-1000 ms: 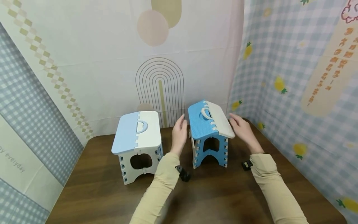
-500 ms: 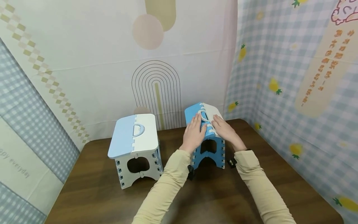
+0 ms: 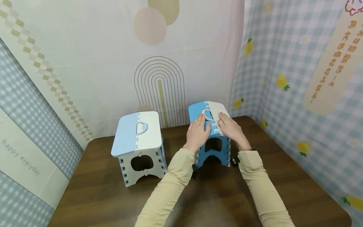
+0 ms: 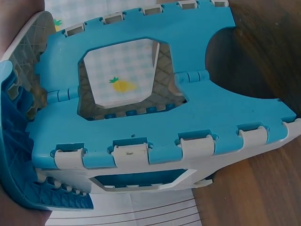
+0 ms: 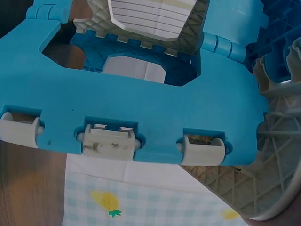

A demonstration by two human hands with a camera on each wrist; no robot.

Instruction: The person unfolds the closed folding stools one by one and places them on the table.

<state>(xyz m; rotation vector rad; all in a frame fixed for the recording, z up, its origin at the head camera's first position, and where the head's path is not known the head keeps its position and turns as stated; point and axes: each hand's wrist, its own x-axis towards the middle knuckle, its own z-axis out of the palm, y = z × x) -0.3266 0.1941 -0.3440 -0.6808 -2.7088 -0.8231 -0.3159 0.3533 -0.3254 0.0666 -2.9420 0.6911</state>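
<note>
A blue and white folding stool (image 3: 221, 108) stands on the table at the right, its hinged top still slightly ridged along the middle. My left hand (image 3: 197, 134) lies flat on the blue half, fingers straight and near the white carry handle (image 3: 208, 115). On the white half rests my right hand (image 3: 231, 128), also with extended fingers. The left wrist view shows the stool's blue end panel (image 4: 117, 141) with its cut-out and white hinge knuckles. From the other side, the right wrist view shows the blue panel (image 5: 150, 103) and the ribbed white underside (image 5: 277, 160).
Another folding stool (image 3: 126, 134), light blue and white, stands unfolded to the left on the brown wooden table (image 3: 93, 195). Patterned cloths (image 3: 113, 78) hang behind and beside the table. Small black devices are on both wrists.
Both hands came inward from either side of the right stool onto its top. Its roof-like peak is lower than a second ago. The left stool stays put.
</note>
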